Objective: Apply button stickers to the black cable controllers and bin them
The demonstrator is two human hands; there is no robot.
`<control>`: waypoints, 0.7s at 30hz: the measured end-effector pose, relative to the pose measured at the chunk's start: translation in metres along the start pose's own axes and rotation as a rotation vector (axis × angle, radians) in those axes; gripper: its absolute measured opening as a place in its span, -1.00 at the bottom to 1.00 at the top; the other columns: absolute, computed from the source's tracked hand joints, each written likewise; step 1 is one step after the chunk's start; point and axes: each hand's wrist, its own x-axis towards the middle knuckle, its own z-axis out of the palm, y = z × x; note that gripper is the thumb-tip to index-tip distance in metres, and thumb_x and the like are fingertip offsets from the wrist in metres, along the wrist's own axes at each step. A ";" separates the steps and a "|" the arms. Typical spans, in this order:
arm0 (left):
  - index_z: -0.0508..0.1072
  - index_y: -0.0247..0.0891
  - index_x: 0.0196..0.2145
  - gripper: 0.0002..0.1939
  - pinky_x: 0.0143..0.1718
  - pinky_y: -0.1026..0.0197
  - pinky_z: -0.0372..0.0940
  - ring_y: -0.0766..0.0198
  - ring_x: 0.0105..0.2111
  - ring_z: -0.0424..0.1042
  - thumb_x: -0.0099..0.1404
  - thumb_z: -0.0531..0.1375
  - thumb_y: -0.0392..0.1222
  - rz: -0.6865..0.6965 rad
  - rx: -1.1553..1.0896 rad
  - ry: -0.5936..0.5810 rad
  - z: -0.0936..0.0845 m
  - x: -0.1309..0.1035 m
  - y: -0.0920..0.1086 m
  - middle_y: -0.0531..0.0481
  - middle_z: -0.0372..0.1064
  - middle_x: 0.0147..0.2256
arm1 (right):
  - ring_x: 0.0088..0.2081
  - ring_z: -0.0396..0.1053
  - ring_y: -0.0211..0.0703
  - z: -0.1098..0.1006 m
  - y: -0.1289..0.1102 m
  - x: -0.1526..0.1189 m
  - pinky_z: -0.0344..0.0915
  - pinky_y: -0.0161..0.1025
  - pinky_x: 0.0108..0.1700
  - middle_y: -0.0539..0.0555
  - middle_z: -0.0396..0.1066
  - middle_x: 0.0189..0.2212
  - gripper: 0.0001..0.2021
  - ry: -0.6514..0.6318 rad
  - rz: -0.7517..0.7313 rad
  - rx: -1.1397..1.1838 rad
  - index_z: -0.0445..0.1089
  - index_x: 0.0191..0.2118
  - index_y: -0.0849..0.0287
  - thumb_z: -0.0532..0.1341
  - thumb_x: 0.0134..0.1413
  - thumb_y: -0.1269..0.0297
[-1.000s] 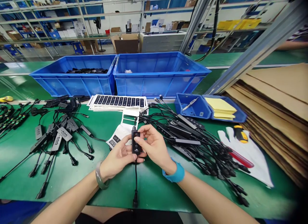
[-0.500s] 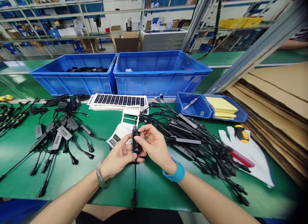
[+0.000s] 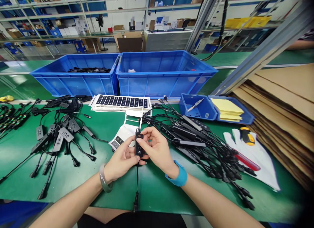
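Between my two hands is a small black cable controller (image 3: 139,150) with a glossy face label, its cable hanging toward me to a black connector (image 3: 135,202). My left hand (image 3: 122,157) is closed round its left side and lower end. My right hand (image 3: 155,148) grips the upper right, thumb pressed on the face. Just behind lies a partly used label sheet (image 3: 122,136), and beyond it a stack of label sheets (image 3: 120,102). Grey-topped controllers with cables (image 3: 59,139) lie to the left. A pile of black cabled controllers (image 3: 193,141) is on the right.
Two blue bins (image 3: 80,84) stand at the back; the left one holds black parts. To the right are a small blue tray (image 3: 198,107) with a tweezer-like tool, yellow paper (image 3: 225,108), a white glove (image 3: 262,166) under a yellow-black tool, and stacked cardboard (image 3: 274,90).
My right thumb has shifted slightly on the controller's face. Both hands keep their hold, and the rest of the table looks the same.
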 end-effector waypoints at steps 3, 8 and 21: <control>0.08 -0.26 0.16 -0.26 -0.22 0.17 0.40 0.19 -0.28 0.50 0.12 0.34 -0.18 0.011 0.015 0.022 -0.001 0.001 -0.002 -0.09 0.46 -0.27 | -0.53 0.16 -0.36 0.001 0.003 0.000 0.21 -0.44 -0.57 -0.12 0.16 -0.50 -0.81 0.008 0.041 -0.043 0.26 -0.22 0.09 0.26 0.03 0.29; 0.10 -0.30 0.14 -0.27 -0.27 0.18 0.40 0.18 -0.32 0.50 0.09 0.35 -0.20 -0.019 0.018 0.022 -0.005 0.003 -0.001 -0.10 0.48 -0.32 | -0.42 0.18 -0.34 -0.001 0.003 0.005 0.28 -0.39 -0.48 -0.04 0.16 -0.28 -0.53 0.037 0.091 -0.098 0.15 -0.02 0.07 0.29 -0.07 0.30; 0.43 -0.43 -0.23 -0.62 -0.53 0.39 0.26 0.42 -0.60 0.37 0.17 0.31 -0.02 -0.084 0.163 -0.050 -0.005 0.003 -0.001 -0.12 0.49 -0.48 | -0.52 0.16 -0.34 -0.005 -0.007 0.007 0.16 -0.39 -0.50 -0.09 0.19 -0.52 -0.70 -0.232 0.134 -0.009 0.33 -0.15 0.20 0.22 0.07 0.12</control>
